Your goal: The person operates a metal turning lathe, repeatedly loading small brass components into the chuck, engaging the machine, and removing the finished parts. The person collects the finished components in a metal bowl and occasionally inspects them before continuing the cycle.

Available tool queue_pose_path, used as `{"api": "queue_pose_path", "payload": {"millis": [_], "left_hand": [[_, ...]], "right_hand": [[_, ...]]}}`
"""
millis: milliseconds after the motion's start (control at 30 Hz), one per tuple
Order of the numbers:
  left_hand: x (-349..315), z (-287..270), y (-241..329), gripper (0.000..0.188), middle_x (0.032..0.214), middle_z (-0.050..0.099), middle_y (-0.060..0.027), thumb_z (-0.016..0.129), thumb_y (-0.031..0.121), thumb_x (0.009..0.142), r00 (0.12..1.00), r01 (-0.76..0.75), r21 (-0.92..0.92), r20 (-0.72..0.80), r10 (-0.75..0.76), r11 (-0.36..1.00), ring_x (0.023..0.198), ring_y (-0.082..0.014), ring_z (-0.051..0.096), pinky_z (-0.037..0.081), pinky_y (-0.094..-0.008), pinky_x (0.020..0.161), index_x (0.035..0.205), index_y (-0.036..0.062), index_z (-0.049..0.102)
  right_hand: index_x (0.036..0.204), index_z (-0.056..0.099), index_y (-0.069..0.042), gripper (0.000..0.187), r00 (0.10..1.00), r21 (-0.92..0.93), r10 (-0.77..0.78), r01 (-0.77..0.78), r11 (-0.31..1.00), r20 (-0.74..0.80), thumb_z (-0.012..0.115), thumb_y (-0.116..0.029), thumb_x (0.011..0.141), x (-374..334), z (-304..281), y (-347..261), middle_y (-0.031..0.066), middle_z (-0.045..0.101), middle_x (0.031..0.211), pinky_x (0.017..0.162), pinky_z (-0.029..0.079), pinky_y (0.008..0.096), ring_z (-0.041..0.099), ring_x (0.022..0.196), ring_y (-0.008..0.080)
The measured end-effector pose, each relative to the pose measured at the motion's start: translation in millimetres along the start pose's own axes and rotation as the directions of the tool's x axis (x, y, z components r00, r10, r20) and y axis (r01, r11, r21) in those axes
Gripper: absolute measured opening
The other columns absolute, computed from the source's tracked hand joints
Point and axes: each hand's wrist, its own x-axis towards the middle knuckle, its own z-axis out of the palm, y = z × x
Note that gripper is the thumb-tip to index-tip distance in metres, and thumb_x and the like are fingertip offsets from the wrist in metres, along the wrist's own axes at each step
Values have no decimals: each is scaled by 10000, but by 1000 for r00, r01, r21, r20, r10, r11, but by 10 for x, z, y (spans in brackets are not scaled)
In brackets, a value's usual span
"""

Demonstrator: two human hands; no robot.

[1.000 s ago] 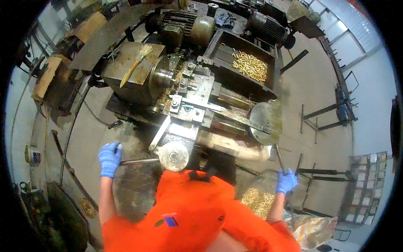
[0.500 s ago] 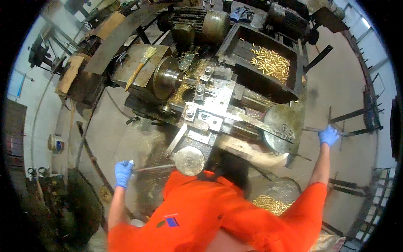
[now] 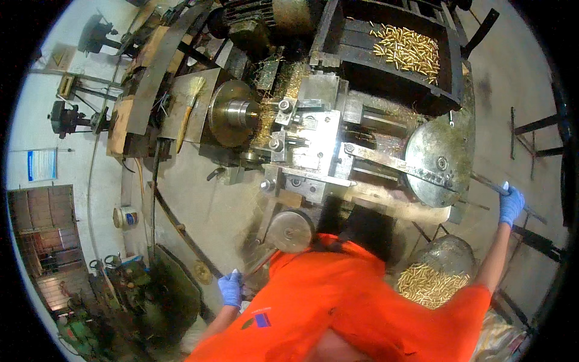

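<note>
My left hand (image 3: 230, 288), in a blue glove, closes round the end of a thin metal lever (image 3: 259, 264) that runs to a small round disc (image 3: 291, 231) at the lathe's near side. My right hand (image 3: 511, 205), gloved too, grips a metal bar handle (image 3: 490, 184) beside the large round plate (image 3: 440, 163). A flat link arm (image 3: 386, 160) joins that plate to the metal cross slide (image 3: 319, 136). Tool holders (image 3: 277, 145) on the slide face the spindle chuck (image 3: 238, 114), where a small brass-coloured tip shows.
A dark metal tray (image 3: 395, 81) holds many small brass pieces (image 3: 410, 51); more brass pieces (image 3: 431, 286) lie in a pan below my right arm. A brush (image 3: 190, 114) rests on the headstock. An electric motor (image 3: 265, 15) stands behind; green machinery (image 3: 120, 301) is at lower left.
The view has shifted and come closer to the lathe. Both levers have turned: my left hand is lower relative to its disc, and my right hand lower relative to the large plate.
</note>
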Motion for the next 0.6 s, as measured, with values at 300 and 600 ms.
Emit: {"api": "queue_pose_path", "payload": {"millis": [300,600], "left_hand": [[105,-7,-82,257,557,557,-37,581,170,860,998,-38,-19,-49,37,999,394,-112,458,351,-261,370,689,-14,635],[-42,174,536,266,598,573,-47,573,226,875,934,-323,232,238,268,918,470,-129,517,415,-281,431,858,-34,626]], "right_hand": [[740,662,-101,351,993,-95,104,-99,991,48,556,-428,808,-420,-75,51,166,609,687,633,445,439,576,676,347],[769,676,-95,402,938,-106,265,-247,963,225,557,-479,790,-892,-271,10,183,639,808,638,473,447,613,723,359]]}}
